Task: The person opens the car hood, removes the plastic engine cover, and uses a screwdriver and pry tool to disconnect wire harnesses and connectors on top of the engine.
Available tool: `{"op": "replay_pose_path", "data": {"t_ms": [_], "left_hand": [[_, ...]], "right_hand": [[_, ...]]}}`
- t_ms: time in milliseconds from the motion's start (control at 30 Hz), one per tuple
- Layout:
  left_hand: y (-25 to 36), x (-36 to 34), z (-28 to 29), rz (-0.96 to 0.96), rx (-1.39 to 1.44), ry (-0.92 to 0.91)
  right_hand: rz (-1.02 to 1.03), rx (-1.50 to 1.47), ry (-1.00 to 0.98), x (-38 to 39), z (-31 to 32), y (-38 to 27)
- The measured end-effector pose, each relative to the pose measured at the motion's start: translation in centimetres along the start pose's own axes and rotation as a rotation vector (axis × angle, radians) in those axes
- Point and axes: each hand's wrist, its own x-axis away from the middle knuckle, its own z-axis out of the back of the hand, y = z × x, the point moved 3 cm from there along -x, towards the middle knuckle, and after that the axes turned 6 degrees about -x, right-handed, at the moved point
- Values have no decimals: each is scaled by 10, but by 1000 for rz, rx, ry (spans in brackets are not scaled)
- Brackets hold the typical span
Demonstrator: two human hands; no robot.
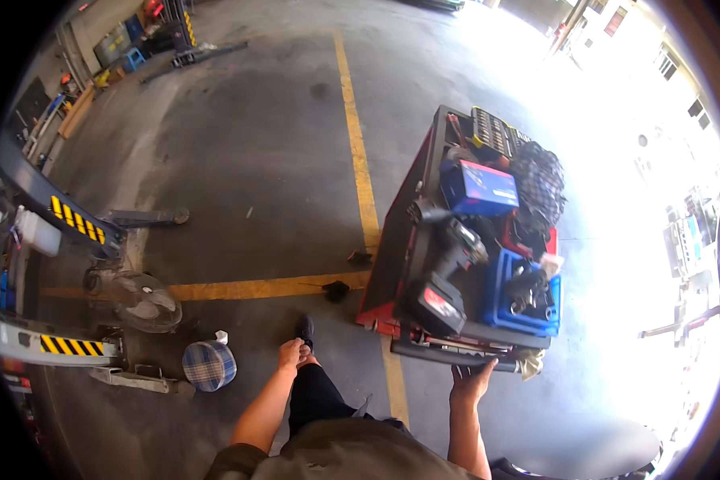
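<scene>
Dark parts [528,292] blur beyond recognition inside a blue bin [524,322] on the cart [400,232], while the top edge crops a dark object [440,4].

Right hand [470,386] against cart handle [434,355]

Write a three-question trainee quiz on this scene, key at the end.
1. Which of the person's hands is at the handle of the tool cart?
2. True or false: the round plaid stool stands on the floor, left of the tool cart.
3. What colour is the open bin nearest the handle? A) yellow B) blue C) white

Key: 1. The right hand. 2. True. 3. B.
</scene>
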Motion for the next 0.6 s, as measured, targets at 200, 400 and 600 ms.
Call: {"op": "replay_pose_path", "data": {"t_ms": [200, 400, 600], "left_hand": [[87, -164, -83, -72, -341, -277], [132, -236, -236, -115, -431, -487], [104, -265, -316, 120, -277, -648]], "right_hand": [[-57, -200, 366, -22, -41, 15], [-9, 246, 429, -22, -44, 21], [124, 1073, 336, 5, -81, 15]]}}
